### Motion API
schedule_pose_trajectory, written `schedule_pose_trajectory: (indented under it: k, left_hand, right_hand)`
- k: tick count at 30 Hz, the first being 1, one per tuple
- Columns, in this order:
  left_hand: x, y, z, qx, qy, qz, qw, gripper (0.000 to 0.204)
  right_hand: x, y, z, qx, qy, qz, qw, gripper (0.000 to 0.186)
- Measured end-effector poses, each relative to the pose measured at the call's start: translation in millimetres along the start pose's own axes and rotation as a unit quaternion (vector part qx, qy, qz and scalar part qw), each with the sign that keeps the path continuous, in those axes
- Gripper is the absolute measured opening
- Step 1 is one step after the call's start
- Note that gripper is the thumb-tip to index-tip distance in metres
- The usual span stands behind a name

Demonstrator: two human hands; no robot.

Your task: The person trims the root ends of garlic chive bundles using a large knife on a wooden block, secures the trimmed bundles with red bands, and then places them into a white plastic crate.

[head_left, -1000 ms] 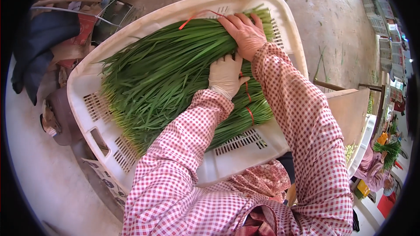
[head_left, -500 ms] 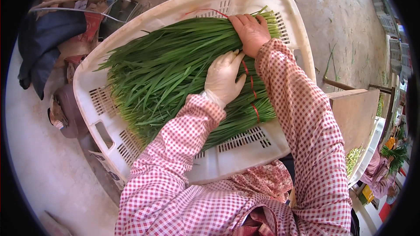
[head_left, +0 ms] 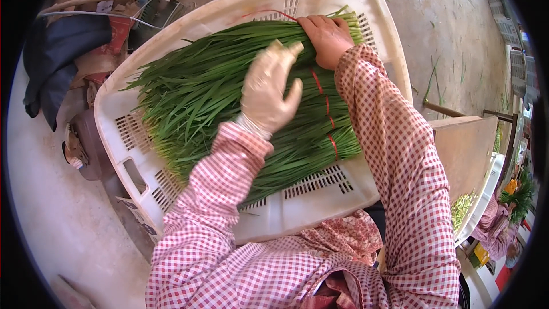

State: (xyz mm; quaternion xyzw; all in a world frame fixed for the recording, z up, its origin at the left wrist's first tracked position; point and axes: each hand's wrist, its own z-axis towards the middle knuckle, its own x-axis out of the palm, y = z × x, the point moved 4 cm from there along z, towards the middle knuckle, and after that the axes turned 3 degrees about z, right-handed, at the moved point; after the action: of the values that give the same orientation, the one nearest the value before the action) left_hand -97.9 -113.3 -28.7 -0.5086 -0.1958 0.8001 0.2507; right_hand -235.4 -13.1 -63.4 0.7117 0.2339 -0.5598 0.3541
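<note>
Bunches of long green garlic chives (head_left: 189, 103) lie side by side in a white plastic basket (head_left: 108, 137), their pale cut ends to the right. Red ties (head_left: 327, 103) run round several bunches near those ends. My right hand (head_left: 327, 40), bare, rests on the farthest bunch (head_left: 269, 30), its fingers curled over the stems beside a red tie. Above the leaves, left of the ties, is my left hand (head_left: 269, 88) in a whitish glove. Its thumb stands apart from the fingers and nothing is in it.
Right of the basket stands a wooden board (head_left: 466, 143), with a white tray (head_left: 486, 194) of pale green pieces beside it. Dark cloth (head_left: 63, 63) and clutter lie at the left. Another person's checked sleeve (head_left: 492, 223) shows at the far right, near more greens.
My left hand has come off the stems by the ties and moved left, over the leaves. My right hand stays on the far bunch.
</note>
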Motion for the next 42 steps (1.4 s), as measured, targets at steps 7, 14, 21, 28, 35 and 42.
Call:
schedule_pose_trajectory:
  k: [7,14,21,28,35,42]
  left_hand:
    - [7,70,5,-0.140,0.171,0.279,0.935,0.089]
    - [13,69,-12,-0.171,0.201,0.257,0.930,0.087]
    - [39,97,3,-0.198,0.210,0.261,0.921,0.073]
    - [36,100,-8,-0.176,0.154,0.273,0.933,0.075]
    - [45,98,1,-0.174,0.178,0.300,0.921,0.082]
    - [8,81,7,-0.126,0.162,0.149,0.967,0.087]
  right_hand:
    - [8,12,-10,0.032,-0.033,-0.023,0.999,0.070]
    - [6,14,-9,0.030,0.001,-0.043,0.999,0.062]
    - [50,-22,17,0.062,0.046,-0.002,0.997,0.062]
    - [13,-1,-28,0.034,-0.081,0.062,0.994,0.053]
    - [31,-9,-43,0.067,-0.054,0.020,0.996,0.050]
    - [-46,29,-139,0.092,-0.217,0.349,0.907,0.026]
